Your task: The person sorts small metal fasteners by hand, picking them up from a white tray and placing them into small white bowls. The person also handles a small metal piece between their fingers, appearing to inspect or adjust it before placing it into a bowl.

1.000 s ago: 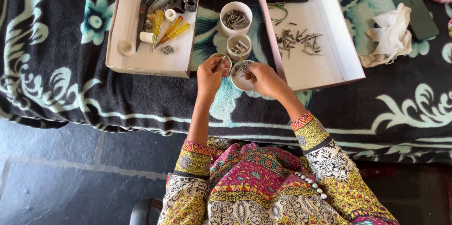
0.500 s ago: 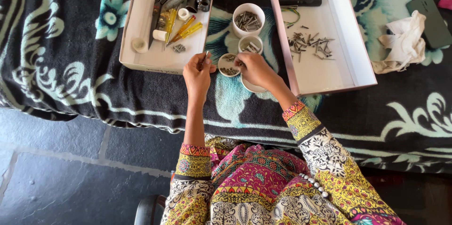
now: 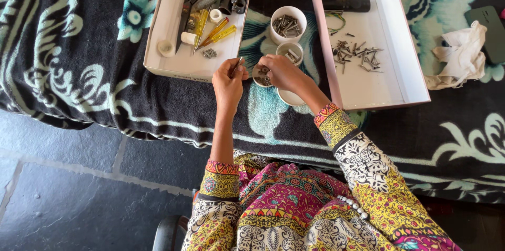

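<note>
The left hand point(image 3: 229, 80) has lifted away from the small round white cup of screws point(image 3: 261, 76), its grip now pinching one slim metal screw point(image 3: 237, 65). The right hand point(image 3: 281, 71) stays over that cup, fingers curled closed on its rim.

Soft, even daylight, sharp throughout.
No glare; faint shadows lie inside the white boxes point(image 3: 371, 88), and the floor point(image 3: 63, 177) at near left is dimmer.

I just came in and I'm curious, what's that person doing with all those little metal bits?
A person is sorting small screws. The left hand pinches one thin screw, while the right hand reaches into a small white cup of screws. More cups, a tool box and a white box with loose screws sit on the flowered blanket.
</note>
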